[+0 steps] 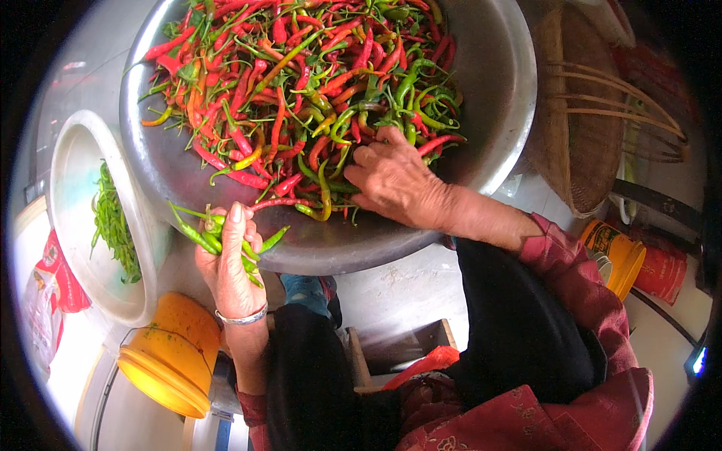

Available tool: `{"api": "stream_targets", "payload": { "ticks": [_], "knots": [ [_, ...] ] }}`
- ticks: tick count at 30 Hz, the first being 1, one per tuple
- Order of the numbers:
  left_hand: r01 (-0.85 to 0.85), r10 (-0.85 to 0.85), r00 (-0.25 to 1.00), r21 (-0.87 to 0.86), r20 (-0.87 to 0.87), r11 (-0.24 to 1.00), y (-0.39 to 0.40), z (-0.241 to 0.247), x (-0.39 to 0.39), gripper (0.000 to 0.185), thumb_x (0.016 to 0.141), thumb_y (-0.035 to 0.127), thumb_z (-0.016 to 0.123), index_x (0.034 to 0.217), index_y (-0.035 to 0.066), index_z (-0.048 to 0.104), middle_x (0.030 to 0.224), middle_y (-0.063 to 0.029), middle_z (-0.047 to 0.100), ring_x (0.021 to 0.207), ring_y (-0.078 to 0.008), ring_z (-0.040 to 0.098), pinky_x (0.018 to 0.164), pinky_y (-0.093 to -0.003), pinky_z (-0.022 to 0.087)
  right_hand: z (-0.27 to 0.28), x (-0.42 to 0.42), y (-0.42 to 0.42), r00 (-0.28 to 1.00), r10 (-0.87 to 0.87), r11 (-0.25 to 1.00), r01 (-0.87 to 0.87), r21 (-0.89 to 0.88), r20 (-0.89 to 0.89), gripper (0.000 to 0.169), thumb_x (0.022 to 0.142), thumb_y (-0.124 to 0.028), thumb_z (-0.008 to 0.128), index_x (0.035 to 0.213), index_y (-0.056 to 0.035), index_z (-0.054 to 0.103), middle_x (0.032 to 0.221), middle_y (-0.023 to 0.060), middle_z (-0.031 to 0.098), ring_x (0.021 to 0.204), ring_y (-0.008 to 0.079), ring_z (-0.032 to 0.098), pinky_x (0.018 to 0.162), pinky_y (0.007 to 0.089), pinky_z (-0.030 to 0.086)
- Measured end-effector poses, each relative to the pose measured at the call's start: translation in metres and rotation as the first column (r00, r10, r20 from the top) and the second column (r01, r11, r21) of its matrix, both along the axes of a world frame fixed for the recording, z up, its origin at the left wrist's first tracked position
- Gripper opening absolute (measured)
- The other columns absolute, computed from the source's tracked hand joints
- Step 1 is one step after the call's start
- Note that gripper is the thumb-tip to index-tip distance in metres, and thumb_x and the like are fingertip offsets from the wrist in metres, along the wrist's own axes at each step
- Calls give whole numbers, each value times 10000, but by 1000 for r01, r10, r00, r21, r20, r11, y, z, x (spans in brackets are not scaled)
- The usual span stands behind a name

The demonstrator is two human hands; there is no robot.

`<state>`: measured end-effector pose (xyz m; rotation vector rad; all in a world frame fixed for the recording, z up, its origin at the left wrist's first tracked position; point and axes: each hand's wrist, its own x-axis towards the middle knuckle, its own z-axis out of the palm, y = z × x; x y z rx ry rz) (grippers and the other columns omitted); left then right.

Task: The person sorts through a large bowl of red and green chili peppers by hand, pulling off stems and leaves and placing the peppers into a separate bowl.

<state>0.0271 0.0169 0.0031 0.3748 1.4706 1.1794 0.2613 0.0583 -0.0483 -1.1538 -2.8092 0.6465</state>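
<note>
Several green chili peppers (212, 231) are held in my left hand (230, 262), just over the near left rim of a wide metal basin (350, 251). A silvery bracelet (242, 317) circles that wrist. My right hand (395, 177) reaches into the heap of mixed red and green chili peppers (282, 107) at its near right side. Its fingers are bent down among the peppers, and their tips are hidden, so I cannot tell if they grip one. Stems and leaves are mixed through the heap. A curved yellow-green pepper (324, 197) lies left of my right hand.
At the left stands a white plastic tub (67, 225) with green chilies (113, 225) inside. A yellow bucket (169, 349) is below it. On the right are a woven basket (586, 113) and another yellow bucket (615, 253). A wooden frame (361, 361) is between my legs.
</note>
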Motion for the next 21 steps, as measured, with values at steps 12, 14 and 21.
{"api": "stream_targets", "payload": {
  "ticks": [12, 14, 21],
  "knots": [
    [241, -187, 941, 172, -283, 955, -7, 17, 5, 135, 857, 42, 619, 917, 52, 499, 903, -93, 576, 680, -96, 493, 598, -215, 392, 33, 6, 7, 883, -200, 943, 55, -329, -424, 268, 831, -254, 578, 915, 1, 580, 823, 185, 575, 831, 337, 576, 770, 435, 423],
    [308, -201, 901, 240, -384, 921, -8, 20, 11, 185, 821, -4, 644, 916, 42, 492, 916, -117, 587, 747, -122, 525, 662, -230, 428, 53, 2, 13, 861, -278, 906, 87, -414, -426, 276, 853, -254, 570, 939, 8, 570, 742, 202, 583, 744, 364, 592, 648, 451, 455],
    [909, -487, 330, 133, -809, 394, -1, 28, 21, 369, 563, 45, 824, 768, 38, 517, 926, -142, 652, 688, -221, 564, 641, -321, 468, 55, -14, -21, 789, -328, 639, -220, -737, -520, 167, 831, -154, 600, 917, -12, 575, 745, 207, 573, 733, 394, 567, 619, 436, 449]
  ]
}}
